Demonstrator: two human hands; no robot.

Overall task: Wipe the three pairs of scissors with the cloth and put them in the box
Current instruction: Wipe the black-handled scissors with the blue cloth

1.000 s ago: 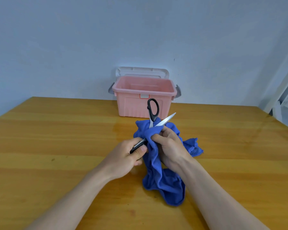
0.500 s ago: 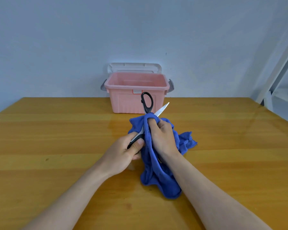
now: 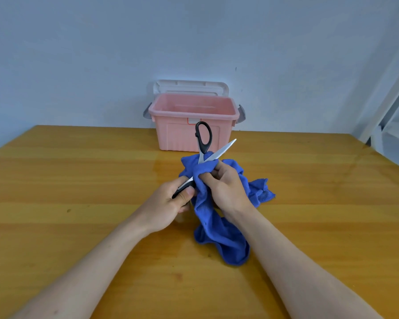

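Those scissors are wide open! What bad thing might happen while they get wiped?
The scissors are spread open, one bare blade tip sticking out past the blue cloth. The right hand pinches cloth close to the blades, so a slip might nick its fingers. They might also snap shut.

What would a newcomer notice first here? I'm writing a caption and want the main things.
At the centre, the black-handled scissors stand open: the left hand grips one handle and the right hand pinches the blue cloth round a blade. Behind them, at the far edge of the wooden table, sits the open pink box.
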